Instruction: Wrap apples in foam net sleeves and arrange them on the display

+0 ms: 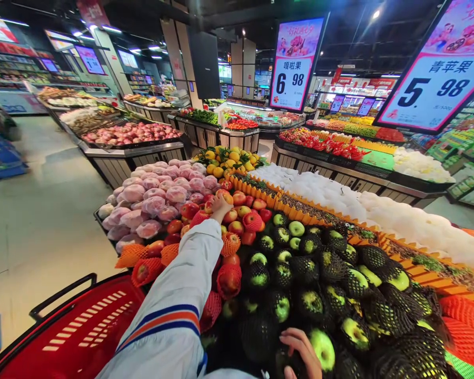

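Observation:
My left hand (220,204) reaches far over the display, its arm in a white sleeve with blue and orange stripes. Its fingers curl round a red-yellow apple (226,198) at the back of the red apple pile (243,210). Several red apples wear orange foam nets (229,243). At the bottom edge my right hand (301,350) is closed over a green apple in a black net (287,363), beside a bare green apple (323,348). Green apples in black nets (332,263) fill the near right of the stand.
A red shopping basket (75,331) sits at the lower left. Pink wrapped fruit (158,197), yellow citrus (229,157) and white netted fruit (403,218) lie beyond. Price signs (294,66) hang above. An aisle floor (43,210) runs on the left, past other produce stands (130,136).

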`<state>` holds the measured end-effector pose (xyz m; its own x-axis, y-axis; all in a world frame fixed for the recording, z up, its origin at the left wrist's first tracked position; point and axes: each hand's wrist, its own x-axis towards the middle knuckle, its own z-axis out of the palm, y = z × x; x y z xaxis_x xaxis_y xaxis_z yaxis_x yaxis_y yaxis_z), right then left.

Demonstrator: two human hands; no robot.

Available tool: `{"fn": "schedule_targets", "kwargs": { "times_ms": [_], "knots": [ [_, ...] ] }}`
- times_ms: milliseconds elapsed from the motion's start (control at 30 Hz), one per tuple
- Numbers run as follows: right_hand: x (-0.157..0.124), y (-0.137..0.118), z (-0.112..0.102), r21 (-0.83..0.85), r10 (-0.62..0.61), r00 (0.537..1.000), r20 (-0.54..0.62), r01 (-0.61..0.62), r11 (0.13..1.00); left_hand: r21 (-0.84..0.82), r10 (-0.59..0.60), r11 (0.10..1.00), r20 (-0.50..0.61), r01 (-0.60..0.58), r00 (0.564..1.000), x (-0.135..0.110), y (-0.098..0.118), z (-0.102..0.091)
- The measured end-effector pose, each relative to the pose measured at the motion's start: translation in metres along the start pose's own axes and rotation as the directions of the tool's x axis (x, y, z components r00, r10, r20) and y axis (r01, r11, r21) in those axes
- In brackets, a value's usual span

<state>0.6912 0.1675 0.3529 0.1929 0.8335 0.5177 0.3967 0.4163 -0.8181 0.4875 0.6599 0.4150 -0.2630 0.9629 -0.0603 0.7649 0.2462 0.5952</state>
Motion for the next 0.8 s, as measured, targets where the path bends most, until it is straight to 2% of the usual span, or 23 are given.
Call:
{"fn": "schedule_targets", "kwargs": {
  "times_ms": [100, 233, 300, 367, 467, 500, 567, 667, 733, 800],
  "knots": [
    [0.004, -0.001, -0.005, -0.02, -0.083, 0.993, 0.081, 0.084, 0.996, -0.026, 0.07, 0.997, 0.038, -0.069, 0.997, -0.011, 0.003, -0.018],
    [0.008, -0.013, -0.006, -0.042, -0.032, 0.997, 0.063, 0.034, 0.999, -0.065, 0.227, 0.972, 0.037, -0.224, 0.973, -0.037, 0.003, -0.051],
    [0.009, -0.018, -0.003, -0.048, -0.001, 0.999, 0.051, 0.004, 0.999, -0.079, 0.272, 0.96, 0.028, -0.269, 0.962, -0.051, -0.008, -0.071],
    [0.01, -0.021, 0.0, -0.061, 0.027, 0.999, 0.044, -0.025, 0.998, -0.152, 0.345, 0.928, 0.007, -0.34, 0.939, -0.068, -0.029, -0.096],
    [0.011, -0.02, 0.003, -0.08, 0.066, 0.998, 0.016, -0.065, 0.995, -0.321, 0.458, 0.827, -0.093, -0.462, 0.884, -0.096, -0.085, -0.14],
    [0.011, -0.02, 0.004, -0.08, 0.078, 0.997, 0.004, -0.077, 0.994, -0.361, 0.455, 0.804, -0.139, -0.473, 0.88, -0.107, -0.109, -0.154],
    [0.011, -0.017, 0.004, -0.071, 0.107, 0.994, -0.012, -0.107, 0.992, -0.395, 0.357, 0.816, -0.229, -0.422, 0.906, -0.131, -0.164, -0.18],
    [0.009, -0.013, 0.004, -0.047, 0.154, 0.988, -0.017, -0.155, 0.987, -0.395, 0.092, 0.891, -0.328, -0.225, 0.94, -0.173, -0.255, -0.203],
    [0.007, -0.01, 0.004, -0.041, 0.18, 0.983, -0.023, -0.181, 0.983, -0.365, -0.145, 0.931, -0.334, 0.014, 0.931, -0.206, -0.311, -0.203],
    [0.007, -0.008, 0.004, -0.051, 0.202, 0.979, -0.034, -0.204, 0.978, -0.334, -0.331, 0.912, -0.261, 0.237, 0.907, -0.242, -0.357, -0.193]
  ]
}}
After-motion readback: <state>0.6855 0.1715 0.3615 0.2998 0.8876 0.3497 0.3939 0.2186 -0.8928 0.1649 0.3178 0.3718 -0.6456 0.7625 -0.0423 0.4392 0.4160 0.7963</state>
